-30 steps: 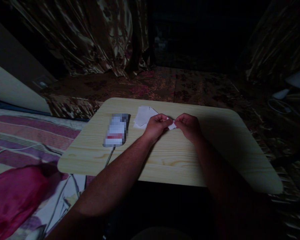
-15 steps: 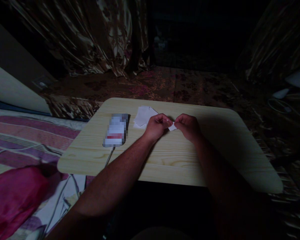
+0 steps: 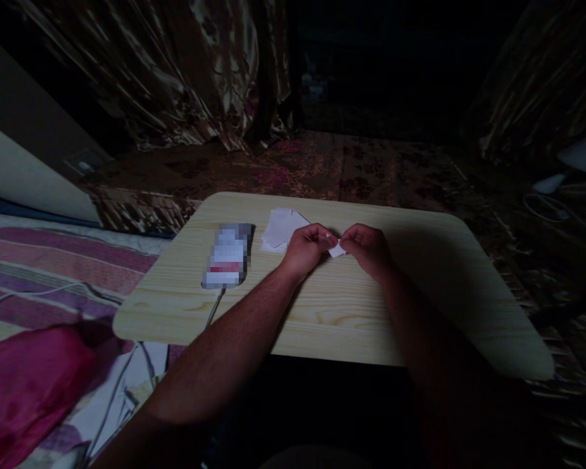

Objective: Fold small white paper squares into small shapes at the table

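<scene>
A small piece of white paper (image 3: 338,250) is pinched between my two hands, just above the middle of the wooden table (image 3: 332,312). My left hand (image 3: 310,246) grips its left side with thumb and fingers. On the right side, my right hand (image 3: 367,246) pinches it the same way. The fingers cover much of the paper, so its full shape is hidden. Several white sheets (image 3: 284,227) lie in a loose stack behind and left of my left hand, partly covered by it.
A phone (image 3: 226,255), blurred out, lies on the table's left part with a cable (image 3: 215,306) running to the near edge. Left of the table is a bed with a striped cover (image 3: 63,254) and a pink cloth (image 3: 34,384). Patterned curtains (image 3: 209,71) hang behind.
Both hands keep their pinch on the small paper and have hardly moved. The whole view has shifted very slightly.
</scene>
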The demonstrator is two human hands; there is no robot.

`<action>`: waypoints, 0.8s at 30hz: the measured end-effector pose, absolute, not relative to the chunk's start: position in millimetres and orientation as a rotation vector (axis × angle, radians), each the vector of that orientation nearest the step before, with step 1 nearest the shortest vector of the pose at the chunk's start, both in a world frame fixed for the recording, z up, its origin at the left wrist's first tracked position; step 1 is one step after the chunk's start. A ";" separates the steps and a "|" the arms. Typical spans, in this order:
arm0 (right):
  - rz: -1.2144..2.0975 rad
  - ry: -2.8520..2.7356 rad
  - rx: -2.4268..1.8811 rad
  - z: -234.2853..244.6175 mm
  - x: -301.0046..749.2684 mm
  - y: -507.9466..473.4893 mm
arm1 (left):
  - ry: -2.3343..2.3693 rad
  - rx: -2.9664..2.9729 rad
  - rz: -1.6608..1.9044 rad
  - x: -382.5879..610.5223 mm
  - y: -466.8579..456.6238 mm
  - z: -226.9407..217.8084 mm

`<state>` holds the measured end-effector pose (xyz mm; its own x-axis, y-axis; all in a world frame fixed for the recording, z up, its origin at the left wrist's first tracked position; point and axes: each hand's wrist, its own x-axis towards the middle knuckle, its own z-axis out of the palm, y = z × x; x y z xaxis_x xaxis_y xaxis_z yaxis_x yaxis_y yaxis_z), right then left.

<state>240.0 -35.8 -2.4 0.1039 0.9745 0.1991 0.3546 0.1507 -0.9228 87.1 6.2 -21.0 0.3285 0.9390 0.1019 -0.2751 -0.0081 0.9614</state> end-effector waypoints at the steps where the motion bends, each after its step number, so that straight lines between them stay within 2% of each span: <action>1: 0.784 -1.431 -1.377 -3.5 240.3 -35.3 | 0.733 1.199 1.101 87.0 6.0 -20.8; 8: 0.773 -1.465 -1.338 -14.1 244.5 -30.3 | 0.747 1.298 1.007 86.3 4.0 -20.2; 24: 0.835 -1.439 -1.336 -5.8 241.4 -34.0 | 0.717 1.216 1.021 87.6 4.1 -20.0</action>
